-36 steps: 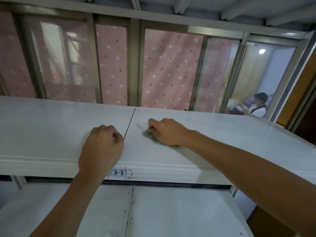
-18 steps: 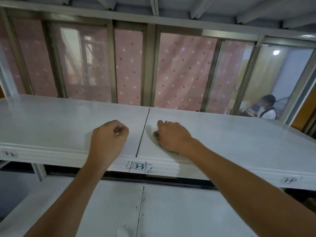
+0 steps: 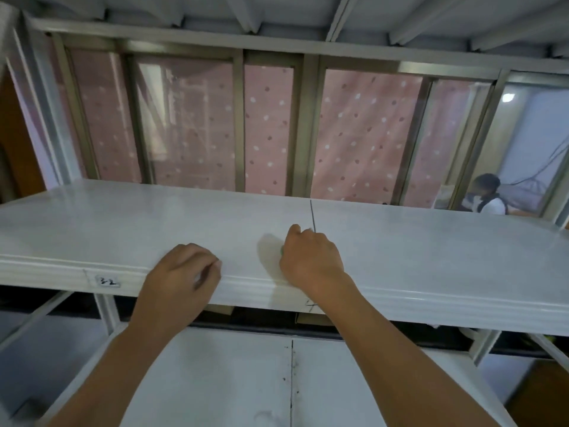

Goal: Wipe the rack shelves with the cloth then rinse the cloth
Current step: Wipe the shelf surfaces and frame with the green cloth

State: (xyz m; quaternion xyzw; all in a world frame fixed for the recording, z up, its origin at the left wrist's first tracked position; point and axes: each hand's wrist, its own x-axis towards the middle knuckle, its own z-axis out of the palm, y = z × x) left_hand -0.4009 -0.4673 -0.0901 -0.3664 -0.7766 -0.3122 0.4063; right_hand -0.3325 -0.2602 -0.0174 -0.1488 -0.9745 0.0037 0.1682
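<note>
A white rack shelf (image 3: pixel 123 223) runs across the view at chest height, with a dark seam between two boards. My right hand (image 3: pixel 311 260) presses down on the shelf just left of that seam, closed over a pale green cloth (image 3: pixel 281 250) of which only a sliver shows at the fingers. My left hand (image 3: pixel 181 275) rests on the shelf's front edge with fingers curled and nothing in it. A lower white shelf (image 3: pixel 234 377) lies below my forearms.
Behind the rack stands a window frame (image 3: pixel 238 124) with pink dotted curtains. A handwritten label (image 3: pixel 107 282) marks the front edge at left. A person (image 3: pixel 489 195) sits beyond the glass at far right. Another shelf's underside (image 3: pixel 277 23) hangs overhead.
My right hand slid the cloth leftwards across the seam onto the left board. My left hand shifted left along the front edge, and my head turned left.
</note>
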